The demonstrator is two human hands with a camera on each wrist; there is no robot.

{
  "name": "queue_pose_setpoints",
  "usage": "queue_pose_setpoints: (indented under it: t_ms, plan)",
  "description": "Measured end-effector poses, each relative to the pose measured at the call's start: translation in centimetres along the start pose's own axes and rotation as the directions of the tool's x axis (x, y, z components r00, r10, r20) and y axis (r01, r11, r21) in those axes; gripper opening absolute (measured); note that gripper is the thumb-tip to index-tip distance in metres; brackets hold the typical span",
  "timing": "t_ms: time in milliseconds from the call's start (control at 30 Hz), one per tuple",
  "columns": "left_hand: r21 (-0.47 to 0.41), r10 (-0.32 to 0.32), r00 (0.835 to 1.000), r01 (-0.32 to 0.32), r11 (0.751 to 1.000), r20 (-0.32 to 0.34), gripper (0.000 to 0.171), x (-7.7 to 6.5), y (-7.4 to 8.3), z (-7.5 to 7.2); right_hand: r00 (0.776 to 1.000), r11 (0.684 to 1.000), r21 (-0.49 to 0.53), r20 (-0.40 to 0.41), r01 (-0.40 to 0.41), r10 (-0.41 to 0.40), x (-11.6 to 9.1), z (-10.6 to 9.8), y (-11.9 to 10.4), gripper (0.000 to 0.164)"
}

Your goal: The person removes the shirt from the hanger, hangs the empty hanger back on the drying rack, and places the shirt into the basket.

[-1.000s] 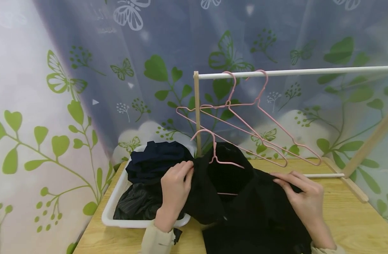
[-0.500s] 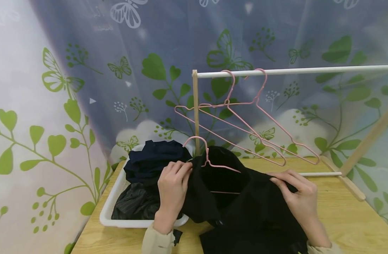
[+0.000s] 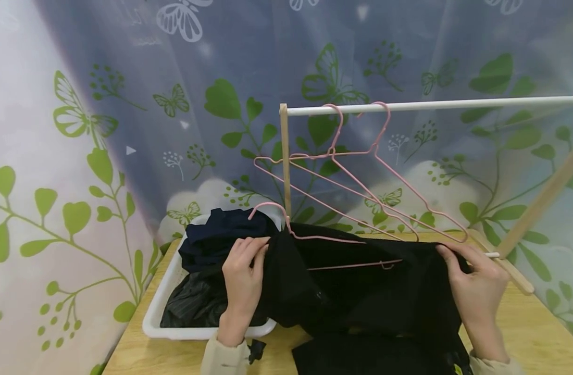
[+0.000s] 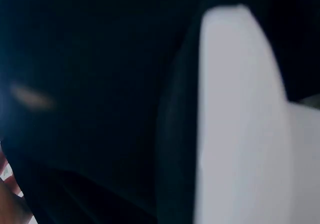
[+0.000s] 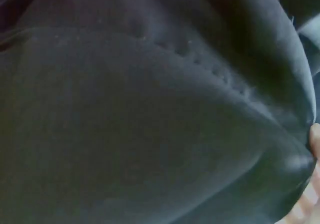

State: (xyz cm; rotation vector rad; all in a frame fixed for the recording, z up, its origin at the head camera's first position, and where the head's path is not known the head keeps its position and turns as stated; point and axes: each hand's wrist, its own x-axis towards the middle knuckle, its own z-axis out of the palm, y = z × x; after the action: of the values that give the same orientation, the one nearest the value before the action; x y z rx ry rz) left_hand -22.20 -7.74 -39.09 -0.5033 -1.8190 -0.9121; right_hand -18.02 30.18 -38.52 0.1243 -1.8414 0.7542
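Observation:
A black collared garment (image 3: 371,307) is stretched between both hands in the head view. My left hand (image 3: 241,276) pinches its shoulder on the left, and my right hand (image 3: 478,284) grips the opposite side between thumb and fingers. A pink hanger (image 3: 328,238) sits in the neck opening; its hook sticks out at the upper left and part of its lower bar shows inside. Dark cloth (image 4: 100,84) fills most of the left wrist view. The right wrist view is nearly all fabric (image 5: 125,124), with fingertips (image 5: 315,140) at its right edge.
Two pink hangers (image 3: 334,152) hang on the white rail (image 3: 446,105) of a wood-ended rack behind the garment. On the left, a white basket (image 3: 150,317) holds dark clothes (image 3: 225,234). All stand on a wooden table (image 3: 539,333) before a patterned curtain (image 3: 249,47).
My right hand has moved right, pulling the garment wider, and its neck opening is now flatter and longer. The hanger's hook has shifted left and more of its lower bar shows.

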Motion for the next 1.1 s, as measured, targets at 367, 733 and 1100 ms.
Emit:
queue_pose_setpoints:
  t_ms: [367,733,1100]
  plan:
    - [-0.023,-0.064,0.997,0.065,0.998,0.041,0.009,-0.1,0.6,-0.4,0.974,0.974,0.061,0.04,0.22,-0.222,-0.7,0.4,-4.9,0.05]
    - [-0.075,-0.009,0.995,0.016,0.997,0.094,0.008,0.1,1.1,-0.9,0.978,0.977,-0.152,0.172,0.147,-0.12,-1.6,0.9,-5.3,0.046]
    - [-0.184,0.126,0.989,-0.11,0.977,0.075,0.019,0.2,0.7,-0.7,0.993,0.933,-0.349,0.107,0.089,-0.054,-0.5,-0.6,-4.0,0.014]
